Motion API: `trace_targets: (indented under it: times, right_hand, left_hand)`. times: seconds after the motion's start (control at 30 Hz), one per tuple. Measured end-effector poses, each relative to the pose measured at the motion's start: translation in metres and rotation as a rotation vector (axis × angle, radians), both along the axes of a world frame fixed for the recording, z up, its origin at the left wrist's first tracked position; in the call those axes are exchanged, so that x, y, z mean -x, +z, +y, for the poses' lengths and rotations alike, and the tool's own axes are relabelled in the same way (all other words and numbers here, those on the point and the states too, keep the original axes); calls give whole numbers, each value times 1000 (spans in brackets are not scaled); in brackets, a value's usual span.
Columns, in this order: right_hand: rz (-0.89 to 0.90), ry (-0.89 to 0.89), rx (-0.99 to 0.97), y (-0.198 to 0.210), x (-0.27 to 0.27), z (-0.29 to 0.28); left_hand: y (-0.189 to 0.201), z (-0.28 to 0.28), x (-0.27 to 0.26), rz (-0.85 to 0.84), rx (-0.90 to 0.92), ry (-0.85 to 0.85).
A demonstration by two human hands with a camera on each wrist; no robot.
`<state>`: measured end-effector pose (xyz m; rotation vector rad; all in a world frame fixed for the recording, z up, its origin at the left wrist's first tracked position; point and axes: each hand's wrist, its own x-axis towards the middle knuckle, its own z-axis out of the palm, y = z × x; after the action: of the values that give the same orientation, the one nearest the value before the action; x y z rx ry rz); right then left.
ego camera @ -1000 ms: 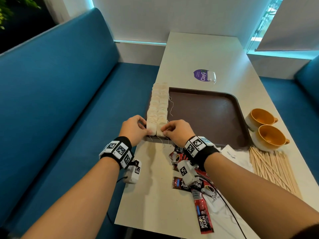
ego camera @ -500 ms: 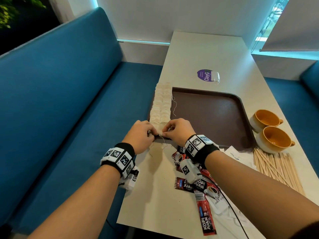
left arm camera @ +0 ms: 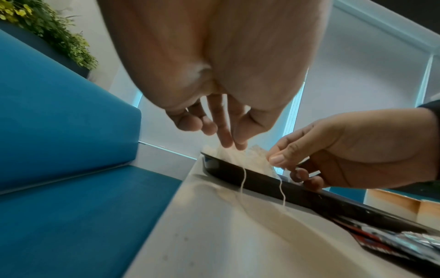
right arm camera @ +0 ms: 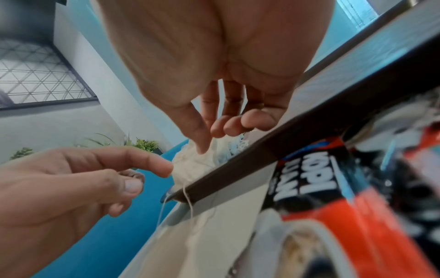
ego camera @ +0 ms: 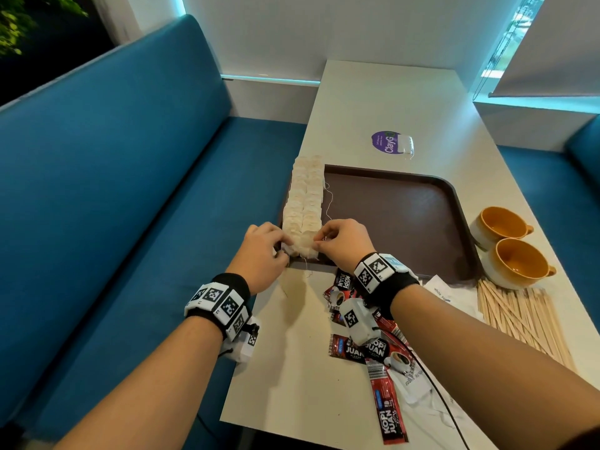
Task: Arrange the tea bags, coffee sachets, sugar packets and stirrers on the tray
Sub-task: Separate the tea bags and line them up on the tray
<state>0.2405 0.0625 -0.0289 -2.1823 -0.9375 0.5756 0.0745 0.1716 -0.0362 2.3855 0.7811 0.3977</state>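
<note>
Two columns of pale tea bags (ego camera: 305,203) run along the left edge of the brown tray (ego camera: 406,222). My left hand (ego camera: 285,248) pinches the nearest left tea bag (left arm camera: 252,158) with its fingertips. My right hand (ego camera: 319,243) pinches the nearest right tea bag (right arm camera: 190,167) between thumb and index finger. Two strings hang over the tray's near rim. Red and black coffee sachets (ego camera: 373,349) lie on the table under my right wrist. White sugar packets (ego camera: 444,292) and wooden stirrers (ego camera: 519,316) lie to the right, off the tray.
Two orange cups (ego camera: 516,264) stand by the tray's right rim. A purple sticker (ego camera: 388,142) is on the table beyond the tray. The blue bench (ego camera: 130,190) runs along the table's left edge, close beside the tea bags.
Both hands have stayed at the near end of the tea bag rows. The left hand has closed in a little toward the right hand over the last bags.
</note>
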Motion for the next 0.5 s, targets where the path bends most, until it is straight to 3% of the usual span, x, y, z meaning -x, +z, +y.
trace_targets:
  times: [0.17, 0.3, 0.37, 0.5]
  right_hand:
    - [51, 16, 55, -5, 1, 0]
    - [37, -89, 5, -6, -5, 4]
    - [-68, -61, 130, -6, -5, 5]
    - [-197, 57, 340, -7, 7, 7]
  left_hand:
    - [-6, 1, -2, 83, 9, -32]
    - [-5, 4, 0, 44, 18, 0]
    - [-3, 5, 0, 24, 28, 25]
    - [1, 4, -5, 147, 157, -13]
